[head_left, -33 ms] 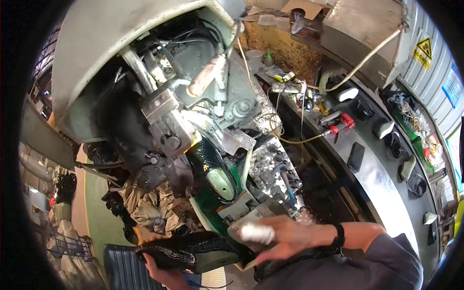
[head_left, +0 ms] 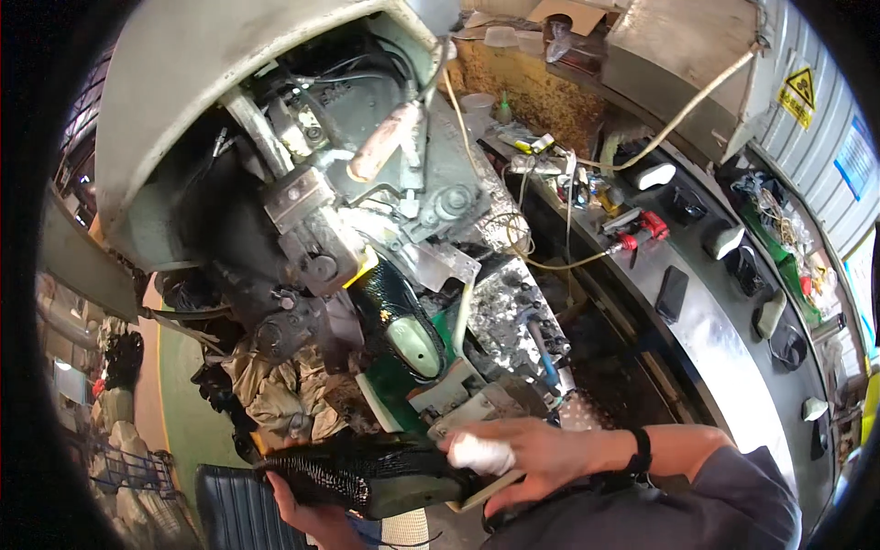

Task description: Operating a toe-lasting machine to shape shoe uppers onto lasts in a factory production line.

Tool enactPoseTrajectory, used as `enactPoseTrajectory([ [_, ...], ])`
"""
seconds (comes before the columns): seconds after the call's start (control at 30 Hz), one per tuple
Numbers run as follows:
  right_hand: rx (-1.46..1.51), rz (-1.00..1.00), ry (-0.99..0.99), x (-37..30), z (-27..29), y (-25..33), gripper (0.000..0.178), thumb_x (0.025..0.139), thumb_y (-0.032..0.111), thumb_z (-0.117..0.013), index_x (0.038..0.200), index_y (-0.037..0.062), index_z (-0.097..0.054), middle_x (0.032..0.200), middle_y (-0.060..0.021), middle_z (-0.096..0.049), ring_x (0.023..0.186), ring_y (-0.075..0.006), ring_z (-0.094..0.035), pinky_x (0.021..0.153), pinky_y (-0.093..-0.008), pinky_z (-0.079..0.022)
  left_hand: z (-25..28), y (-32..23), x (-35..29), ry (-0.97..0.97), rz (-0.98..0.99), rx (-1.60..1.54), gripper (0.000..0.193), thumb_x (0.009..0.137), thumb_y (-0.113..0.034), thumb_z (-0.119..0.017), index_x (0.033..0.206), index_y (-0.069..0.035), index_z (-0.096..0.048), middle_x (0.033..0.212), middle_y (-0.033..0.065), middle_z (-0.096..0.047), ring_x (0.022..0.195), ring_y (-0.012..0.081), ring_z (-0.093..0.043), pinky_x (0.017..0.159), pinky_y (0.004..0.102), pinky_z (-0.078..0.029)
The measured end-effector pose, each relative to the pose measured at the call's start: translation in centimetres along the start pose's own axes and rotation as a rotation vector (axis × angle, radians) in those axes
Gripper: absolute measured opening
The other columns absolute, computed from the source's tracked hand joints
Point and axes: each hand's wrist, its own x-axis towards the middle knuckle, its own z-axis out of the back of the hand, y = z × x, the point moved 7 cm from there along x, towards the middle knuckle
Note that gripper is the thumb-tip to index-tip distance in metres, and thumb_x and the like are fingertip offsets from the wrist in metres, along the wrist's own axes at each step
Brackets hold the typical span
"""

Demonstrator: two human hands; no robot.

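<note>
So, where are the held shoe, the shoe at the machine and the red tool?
Held shoe [head_left: 335, 478]: head view, on its textured black side.
Other shoe [head_left: 381, 291]: head view, on its glossy black upper.
Red tool [head_left: 653, 225]: head view, on its red body.

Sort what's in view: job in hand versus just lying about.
Likely job:
black shoe in left hand, right hand at its end
machine
second shoe, at machine

Likely lying about:
phone
red tool
tan cloth
</note>
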Motion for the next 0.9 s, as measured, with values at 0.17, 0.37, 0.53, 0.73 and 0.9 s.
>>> enactPoseTrajectory([
  [0.17, -0.038, -0.08, -0.248, -5.6, 1.8, 0.5, 0.085, 0.083, 0.031, -0.082, 0.146, -0.0046, -0.038, 0.157, -0.0284, -0.032, 0.147, -0.0402, -0.033, 0.119, -0.0482, -0.029, -12.4, 6.4, 0.1, 0.398, 0.157, -0.124, 0.046, 0.101, -0.03, -0.054, 0.138, -0.003, -0.049, 0.126, 0.0227, -0.063, 0.117, 0.0371, -0.06, 0.101, 0.0515, -0.049],
  [0.37, -0.057, -0.291, -0.634, -17.6, 5.9, 2.8, 0.095, 0.077, 0.024, -0.087, 0.151, -0.0038, -0.034, 0.156, -0.0238, -0.036, 0.147, -0.0364, -0.034, 0.12, -0.045, -0.028, -25.8, 12.3, -8.3, 0.697, 0.221, 0.138, 0.049, 0.096, -0.018, -0.062, 0.138, 0.004, -0.048, 0.127, 0.0255, -0.062, 0.116, 0.0374, -0.062, 0.103, 0.0485, -0.048],
  [0.53, -0.139, -0.337, -0.902, -29.3, 7.9, 5.6, 0.096, 0.077, 0.025, -0.087, 0.152, -0.003, -0.033, 0.156, -0.023, -0.037, 0.146, -0.0353, -0.036, 0.119, -0.0435, -0.03, -34.7, 18.2, -18.5, 0.88, 0.287, 0.249, 0.048, 0.096, -0.017, -0.065, 0.136, 0.005, -0.049, 0.123, 0.0256, -0.064, 0.111, 0.0366, -0.065, 0.1, 0.0474, -0.05],
  [0.73, -0.007, -0.339, -1.164, -45.1, 9.3, 8.8, 0.1, 0.077, 0.024, -0.087, 0.154, -0.0022, -0.028, 0.157, -0.02, -0.038, 0.144, -0.0314, -0.04, 0.118, -0.0405, -0.031, -43.9, 24.7, -34.9, 1.07, 0.275, 0.467, 0.047, 0.093, -0.011, -0.071, 0.132, 0.006, -0.052, 0.117, 0.0198, -0.067, 0.106, 0.0218, -0.065, 0.098, 0.0337, -0.05],
  [0.9, 0.069, -0.218, -1.353, -56.3, 10.6, 11.3, 0.104, 0.076, 0.016, -0.088, 0.155, -0.0034, -0.023, 0.156, -0.0213, -0.038, 0.145, -0.0299, -0.037, 0.119, -0.0424, -0.029, -50.1, 29.8, -47.1, 1.214, 0.09, 0.753, 0.031, 0.093, -0.013, -0.068, 0.117, 0.003, -0.061, 0.1, 0.0049, -0.066, 0.089, 0.0107, -0.06, 0.085, 0.0251, -0.048],
])
